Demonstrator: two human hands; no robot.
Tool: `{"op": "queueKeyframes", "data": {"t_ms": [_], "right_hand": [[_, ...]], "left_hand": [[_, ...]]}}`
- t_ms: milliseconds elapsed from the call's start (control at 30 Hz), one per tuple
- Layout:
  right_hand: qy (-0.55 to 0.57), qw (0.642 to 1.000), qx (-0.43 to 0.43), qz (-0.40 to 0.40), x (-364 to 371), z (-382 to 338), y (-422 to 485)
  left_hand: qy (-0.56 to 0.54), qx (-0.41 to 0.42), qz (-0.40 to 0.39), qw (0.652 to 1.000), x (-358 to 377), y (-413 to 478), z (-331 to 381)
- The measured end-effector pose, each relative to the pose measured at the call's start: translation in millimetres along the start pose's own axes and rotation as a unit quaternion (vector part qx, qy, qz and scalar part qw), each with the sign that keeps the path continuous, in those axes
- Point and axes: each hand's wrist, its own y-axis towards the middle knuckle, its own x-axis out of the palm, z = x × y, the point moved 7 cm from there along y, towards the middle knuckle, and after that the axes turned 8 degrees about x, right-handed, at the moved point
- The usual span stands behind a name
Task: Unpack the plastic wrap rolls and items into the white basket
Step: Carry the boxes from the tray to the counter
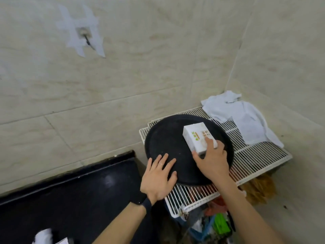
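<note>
A small white carton [195, 136] with green and brown print rests on a round black tray [168, 143]. My right hand [211, 161] grips the carton's near end, fingers wrapped over its top and side. My left hand [158, 178] lies flat and spread on the tray's near left rim, holding nothing. The tray sits on a white wire rack [253, 155] in the room's corner. No white basket or plastic wrap rolls can be made out.
A crumpled pale cloth [241, 117] lies on the rack's far right. A black counter [73, 196] runs at lower left, with a white object [44, 236] at its near edge. Colourful clutter [214, 222] sits under the rack. Tiled walls close in behind and to the right.
</note>
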Motion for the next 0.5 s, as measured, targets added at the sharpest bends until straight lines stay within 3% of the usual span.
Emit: {"op": "queueKeyframes", "data": {"t_ms": [133, 233, 367, 500], "right_hand": [[0.059, 0.998, 0.021, -0.028, -16.7, -3.4, 3.4], [0.137, 0.989, -0.003, -0.055, -31.1, -24.2, -15.6], [0.271, 0.947, -0.119, -0.123, -17.4, -83.7, -93.8], [0.237, 0.916, -0.170, -0.276, 72.1, -118.0, -189.0]], "left_hand": [[-0.042, 0.016, 0.014, 0.999, -10.2, -4.1, -1.9], [-0.082, -0.024, 0.101, 0.991, -26.9, -36.2, -31.1], [-0.118, -0.185, 0.161, 0.962, -23.7, -134.3, -111.1], [-0.126, -0.380, 0.154, 0.903, -6.1, -267.9, -181.8]]}}
